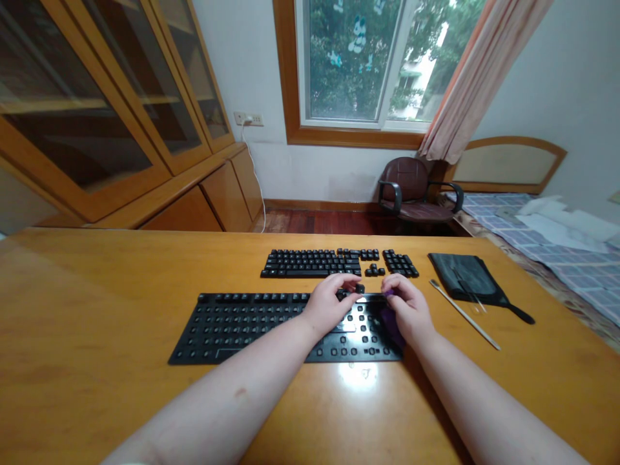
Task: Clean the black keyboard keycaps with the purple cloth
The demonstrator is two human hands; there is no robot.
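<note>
A black keyboard base [242,328] lies across the table, most of its key positions bare of caps. Over its upper right part, my left hand [334,300] pinches a small black keycap [360,289] between thumb and fingers. Just to the right, my right hand [409,307] is closed on a purple cloth [390,325], which hangs down onto the keyboard's right end. Behind the base, loose black keycaps [310,263] are laid out in keyboard order. My left wrist and forearm cover part of the base's middle.
Right of my right hand lies a thin pale-handled brush [465,315]. Beyond it is a black mesh pouch [467,274] with a wire tool [467,287] on top. The wooden table [97,336] ends before a brown armchair [411,190] and a bed [552,226].
</note>
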